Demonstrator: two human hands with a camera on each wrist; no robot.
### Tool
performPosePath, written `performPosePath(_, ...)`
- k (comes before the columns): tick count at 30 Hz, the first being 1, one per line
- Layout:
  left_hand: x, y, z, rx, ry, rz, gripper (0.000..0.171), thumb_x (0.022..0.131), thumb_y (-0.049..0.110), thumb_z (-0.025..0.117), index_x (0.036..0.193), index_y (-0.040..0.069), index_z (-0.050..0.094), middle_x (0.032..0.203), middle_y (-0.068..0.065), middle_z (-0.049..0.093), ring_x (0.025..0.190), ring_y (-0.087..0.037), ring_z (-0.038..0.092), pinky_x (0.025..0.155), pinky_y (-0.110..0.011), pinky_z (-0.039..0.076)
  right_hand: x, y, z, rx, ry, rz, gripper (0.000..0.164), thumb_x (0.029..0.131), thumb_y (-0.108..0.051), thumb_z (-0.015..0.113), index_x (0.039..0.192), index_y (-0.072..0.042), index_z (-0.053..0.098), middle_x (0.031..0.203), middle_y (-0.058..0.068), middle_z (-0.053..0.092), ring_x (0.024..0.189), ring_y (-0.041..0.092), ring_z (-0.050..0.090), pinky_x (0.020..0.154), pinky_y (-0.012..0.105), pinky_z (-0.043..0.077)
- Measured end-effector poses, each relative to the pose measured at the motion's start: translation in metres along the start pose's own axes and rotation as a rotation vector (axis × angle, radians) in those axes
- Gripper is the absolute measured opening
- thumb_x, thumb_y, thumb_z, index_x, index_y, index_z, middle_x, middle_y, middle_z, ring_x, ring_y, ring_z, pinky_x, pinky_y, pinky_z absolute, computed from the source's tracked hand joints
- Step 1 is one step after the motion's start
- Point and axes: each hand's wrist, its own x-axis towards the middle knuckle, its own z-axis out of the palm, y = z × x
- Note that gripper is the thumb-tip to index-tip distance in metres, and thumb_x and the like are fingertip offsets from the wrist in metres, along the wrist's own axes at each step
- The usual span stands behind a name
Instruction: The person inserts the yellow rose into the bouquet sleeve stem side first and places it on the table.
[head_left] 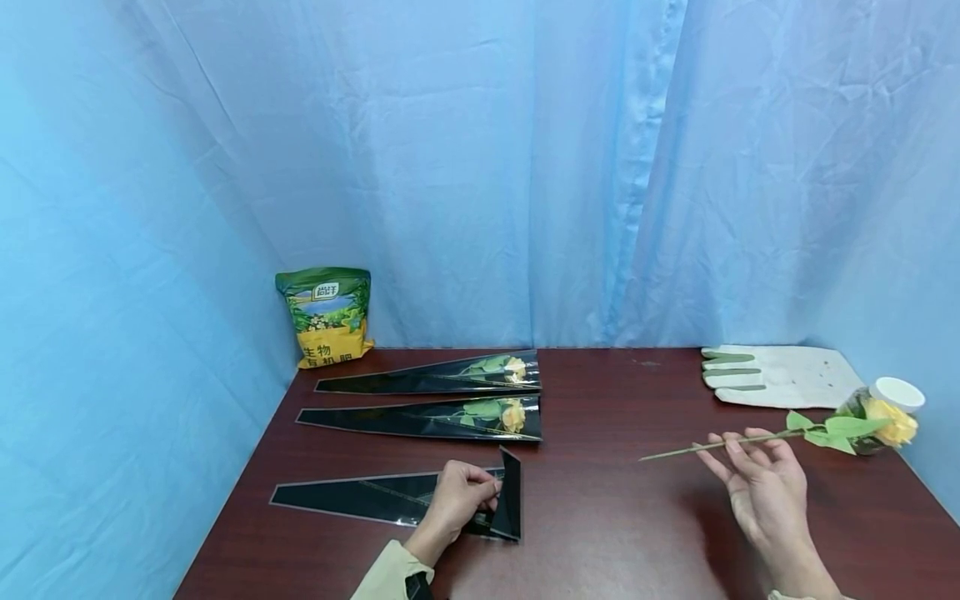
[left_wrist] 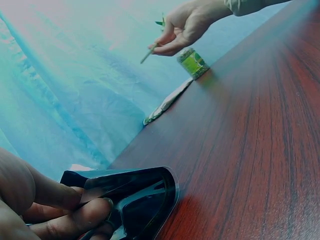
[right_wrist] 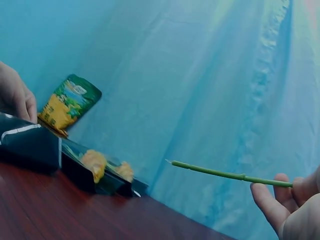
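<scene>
In the head view my left hand (head_left: 459, 500) pinches the mouth of a black flower sleeve (head_left: 322, 495) lying on the table. The sleeve's right end stands up and gapes, which the left wrist view shows close up beside the fingertips (left_wrist: 92, 212). Out to the right, my right hand (head_left: 768, 492) holds a yellow rose (head_left: 892, 423) by its thin green stem, above the table. The bloom points right and the bare stem end (right_wrist: 200, 170) points left toward the sleeve. Thumb and fingers pinch the stem partway along.
Two filled black sleeves, a far one (head_left: 405, 383) and a nearer one (head_left: 390, 418), each hold a yellow rose. A green and yellow bag (head_left: 327, 317) stands at the back left. White gloves (head_left: 787, 375) and a white-lidded jar (head_left: 897, 393) are at the right; blue curtains (head_left: 450, 167) surround the table.
</scene>
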Motion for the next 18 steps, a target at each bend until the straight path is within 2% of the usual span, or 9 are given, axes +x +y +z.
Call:
performPosePath(12,0.001,-0.002,0.001,0.007,0.001,-0.006,0.013,0.089,-0.002,0.067,0.09,-0.011,0.076,0.076,-0.018,0.073,0.054,-0.005,0.06,0.062,-0.032,0.058,0.003,0.03,0.05,-0.03,0.009,-0.078,0.022,0.097,0.016,0.041,0.106,0.0,0.054,0.09,0.017,0.071,0.09,0.03,0.074,0.078,0.047,0.061)
performPosePath(18,-0.001,0.001,0.001,0.0,0.005,0.003,0.012,0.087,-0.003,0.067,0.088,-0.011,0.076,0.073,-0.014,0.073,0.054,-0.005,0.06,0.061,-0.029,0.056,0.003,0.046,0.069,-0.042,-0.014,-0.076,0.022,0.097,0.016,0.042,0.107,-0.001,0.053,0.091,0.016,0.07,0.089,0.029,0.074,0.078,0.046,0.061)
